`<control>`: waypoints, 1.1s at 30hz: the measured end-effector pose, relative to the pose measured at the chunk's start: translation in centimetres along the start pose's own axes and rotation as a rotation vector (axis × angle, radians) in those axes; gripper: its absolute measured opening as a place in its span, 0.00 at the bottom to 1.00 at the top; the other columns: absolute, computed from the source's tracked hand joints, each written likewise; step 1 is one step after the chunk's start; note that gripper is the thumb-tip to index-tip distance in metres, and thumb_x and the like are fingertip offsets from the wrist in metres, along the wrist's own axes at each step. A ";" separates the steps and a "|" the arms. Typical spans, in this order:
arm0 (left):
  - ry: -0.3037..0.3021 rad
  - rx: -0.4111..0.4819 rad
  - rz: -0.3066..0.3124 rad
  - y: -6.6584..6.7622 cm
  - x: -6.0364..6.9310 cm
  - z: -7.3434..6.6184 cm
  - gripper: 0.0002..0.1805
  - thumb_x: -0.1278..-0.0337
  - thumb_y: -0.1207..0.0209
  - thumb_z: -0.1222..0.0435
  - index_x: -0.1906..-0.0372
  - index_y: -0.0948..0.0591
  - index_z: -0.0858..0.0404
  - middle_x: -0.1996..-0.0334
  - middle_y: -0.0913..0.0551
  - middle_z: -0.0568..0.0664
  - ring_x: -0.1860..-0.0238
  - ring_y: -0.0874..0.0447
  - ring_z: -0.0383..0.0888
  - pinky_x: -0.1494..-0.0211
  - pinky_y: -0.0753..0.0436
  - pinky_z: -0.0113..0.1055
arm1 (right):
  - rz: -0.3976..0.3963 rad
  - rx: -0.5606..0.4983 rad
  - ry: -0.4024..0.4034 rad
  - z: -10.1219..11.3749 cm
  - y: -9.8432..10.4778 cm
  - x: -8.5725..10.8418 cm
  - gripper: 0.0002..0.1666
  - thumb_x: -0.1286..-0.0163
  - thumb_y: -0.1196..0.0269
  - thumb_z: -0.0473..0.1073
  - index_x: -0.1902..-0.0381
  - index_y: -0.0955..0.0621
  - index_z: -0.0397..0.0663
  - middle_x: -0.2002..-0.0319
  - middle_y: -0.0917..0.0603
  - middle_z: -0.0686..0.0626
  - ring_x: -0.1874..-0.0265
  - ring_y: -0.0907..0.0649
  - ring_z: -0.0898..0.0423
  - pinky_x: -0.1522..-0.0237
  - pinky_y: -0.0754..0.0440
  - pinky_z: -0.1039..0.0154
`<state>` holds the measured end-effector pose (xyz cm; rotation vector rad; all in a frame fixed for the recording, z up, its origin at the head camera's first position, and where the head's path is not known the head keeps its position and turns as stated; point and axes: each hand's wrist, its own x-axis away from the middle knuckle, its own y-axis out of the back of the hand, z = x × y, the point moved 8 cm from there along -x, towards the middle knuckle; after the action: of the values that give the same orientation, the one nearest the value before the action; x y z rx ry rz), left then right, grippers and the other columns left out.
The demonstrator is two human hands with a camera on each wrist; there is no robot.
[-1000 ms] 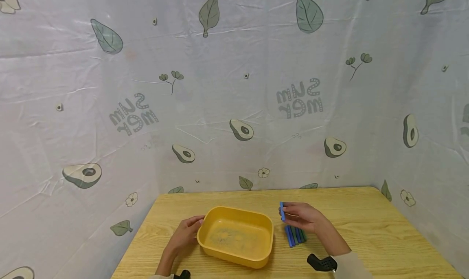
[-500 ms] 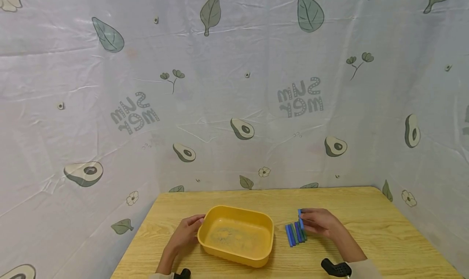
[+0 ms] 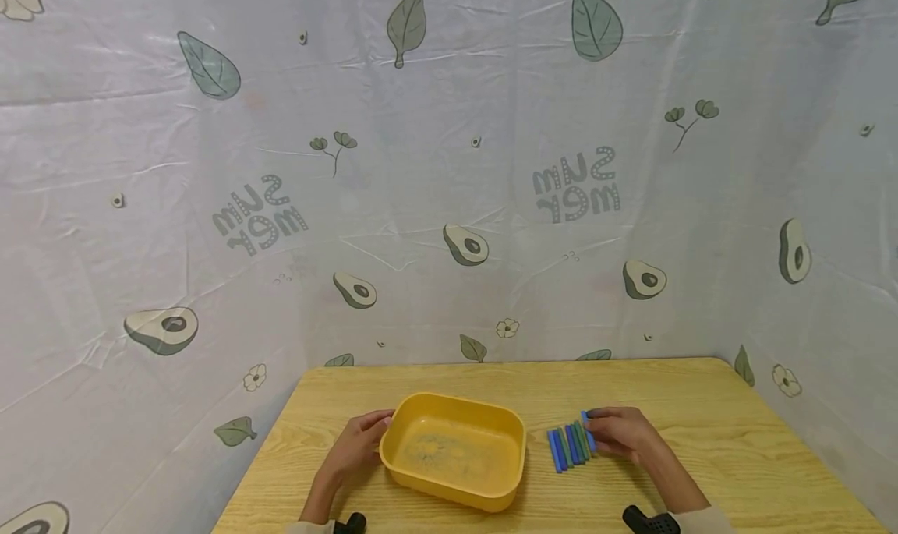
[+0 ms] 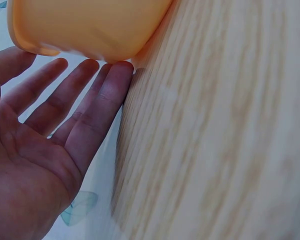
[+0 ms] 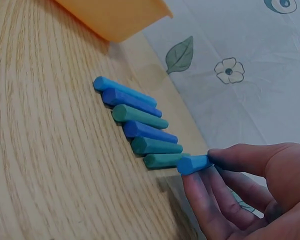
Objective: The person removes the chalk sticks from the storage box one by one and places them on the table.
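Observation:
A yellow plastic tub (image 3: 459,415) with dusty smudges on its bottom stands on the table in the head view. My left hand (image 3: 356,446) is at its left side; the left wrist view shows straight, spread fingers (image 4: 97,102) touching the tub's wall. Right of the tub, several blue and green chalk sticks (image 5: 145,132) lie side by side in a slanted row. My right hand (image 3: 624,431) pinches a light blue chalk stick (image 5: 194,164) between thumb and fingers, at the row's right end. In the right wrist view it overlaps the end of the last green stick.
The light wood table (image 3: 701,433) reaches back to a pale plastic sheet (image 3: 421,206) printed with leaves and avocados, which also covers both sides. A black wrist mount (image 3: 648,521) sits at my right sleeve, another (image 3: 351,523) at the left.
My right hand has carried the light blue chalk stick from above the row's left part rightward and down to the row's right end. My left hand and the tub have stayed put.

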<state>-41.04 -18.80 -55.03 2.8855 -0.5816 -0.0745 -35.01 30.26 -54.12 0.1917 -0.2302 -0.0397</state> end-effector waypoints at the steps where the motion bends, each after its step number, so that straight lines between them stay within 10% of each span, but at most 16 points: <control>1: -0.003 -0.004 0.000 0.0 0.0 0.0 0.31 0.16 0.45 0.52 0.25 0.25 0.71 0.27 0.23 0.70 0.39 0.12 0.53 0.47 0.07 0.47 | -0.006 0.005 0.002 -0.1 0.1 0.1 0.34 0.24 0.34 0.34 0.29 0.29 0.17 0.57 0.08 0.46 0.62 0.08 0.56 0.61 0.08 0.62; 14: -0.001 0.024 0.009 0.1 0.0 0.2 0.31 0.16 0.45 0.52 0.24 0.26 0.71 0.28 0.23 0.70 0.40 0.11 0.54 0.48 0.07 0.47 | -0.090 0.174 0.053 0.1 -0.5 0.2 0.27 0.29 0.32 0.36 0.38 0.20 0.20 0.58 0.08 0.40 0.62 0.09 0.51 0.59 0.07 0.54; 33: -0.015 -0.002 0.016 0.0 -0.2 0.4 0.32 0.16 0.46 0.50 0.24 0.25 0.70 0.28 0.22 0.69 0.38 0.12 0.54 0.46 0.07 0.46 | -0.054 0.001 0.044 -1.8 1.3 0.3 0.35 0.30 0.33 0.25 0.30 0.30 0.14 0.41 0.15 0.25 0.50 0.08 0.45 0.50 0.08 0.56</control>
<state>-41.28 -18.77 -55.38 2.8804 -0.6072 -0.0950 -34.25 31.85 -55.47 0.1996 -0.1811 -0.0893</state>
